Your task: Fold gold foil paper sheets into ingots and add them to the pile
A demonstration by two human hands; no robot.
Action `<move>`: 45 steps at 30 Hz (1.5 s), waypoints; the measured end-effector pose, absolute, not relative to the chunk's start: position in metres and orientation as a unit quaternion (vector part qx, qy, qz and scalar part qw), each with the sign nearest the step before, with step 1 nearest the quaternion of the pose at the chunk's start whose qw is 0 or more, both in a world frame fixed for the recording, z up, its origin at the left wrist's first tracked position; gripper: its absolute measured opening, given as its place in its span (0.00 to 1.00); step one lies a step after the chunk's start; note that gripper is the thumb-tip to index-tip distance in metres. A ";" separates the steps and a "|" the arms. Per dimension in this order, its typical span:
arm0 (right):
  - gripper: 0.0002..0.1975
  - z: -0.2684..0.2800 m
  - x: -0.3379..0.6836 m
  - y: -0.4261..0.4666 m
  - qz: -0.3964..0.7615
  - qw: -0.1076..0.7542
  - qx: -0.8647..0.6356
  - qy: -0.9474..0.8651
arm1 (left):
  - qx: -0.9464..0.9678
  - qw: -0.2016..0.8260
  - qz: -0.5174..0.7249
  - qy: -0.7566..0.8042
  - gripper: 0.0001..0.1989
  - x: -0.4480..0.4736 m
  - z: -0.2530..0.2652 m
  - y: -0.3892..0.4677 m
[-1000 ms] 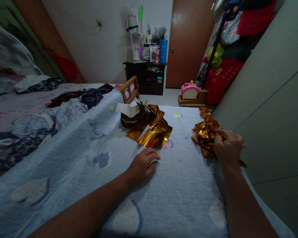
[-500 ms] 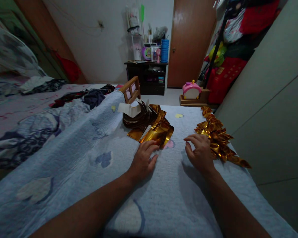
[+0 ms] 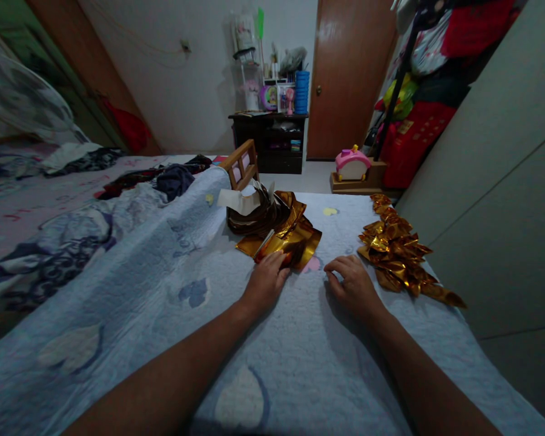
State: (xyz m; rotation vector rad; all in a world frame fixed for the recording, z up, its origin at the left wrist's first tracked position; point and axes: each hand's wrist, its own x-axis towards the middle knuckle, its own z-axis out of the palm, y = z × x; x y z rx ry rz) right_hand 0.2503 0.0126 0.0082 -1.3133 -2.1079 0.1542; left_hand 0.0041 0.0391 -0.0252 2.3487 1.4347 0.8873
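Note:
A loose stack of gold foil paper sheets lies on the quilt, curled and overlapping. My left hand is at its near edge, with the fingertips on the gold sheet and the thumb drawn in beside them. The sheet's grip point is partly covered by the fingers. My right hand hovers close over the quilt, right of the stack; its fingers are bent, with a small gap at the thumb and nothing visible between them. Beyond it on the right lies a pile of folded gold foil pieces, pointed and shiny.
The pale blue quilt has heart patterns. Behind the stack are a dark curled bundle with white paper and a wooden bed rail. Rumpled clothes lie left. A pale cabinet borders the bed's right side.
My right hand has moved left, away from the folded pile and toward the stack. My left thumb has closed in toward the fingers at the foil's edge.

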 end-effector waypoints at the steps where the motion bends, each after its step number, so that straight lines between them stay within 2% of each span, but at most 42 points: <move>1: 0.10 0.008 0.250 0.012 0.061 0.319 -0.500 -0.803 | 0.806 0.126 0.302 0.493 0.17 0.004 -0.025 0.040; 13: 0.09 0.004 0.252 0.011 0.074 0.313 -0.497 -0.806 | 0.809 0.099 0.328 0.477 0.15 -0.004 -0.030 0.048; 29: 0.09 0.005 0.252 0.010 0.095 0.301 -0.499 -0.807 | 0.740 0.141 0.358 0.552 0.09 -0.003 -0.007 0.043; 37: 0.08 0.005 0.253 0.010 0.097 0.276 -0.499 -0.815 | 0.694 0.211 0.359 0.588 0.05 -0.002 0.002 0.040; 45: 0.08 0.006 0.253 0.010 0.104 0.261 -0.507 -0.815 | 0.691 0.206 0.356 0.594 0.09 -0.004 0.002 0.042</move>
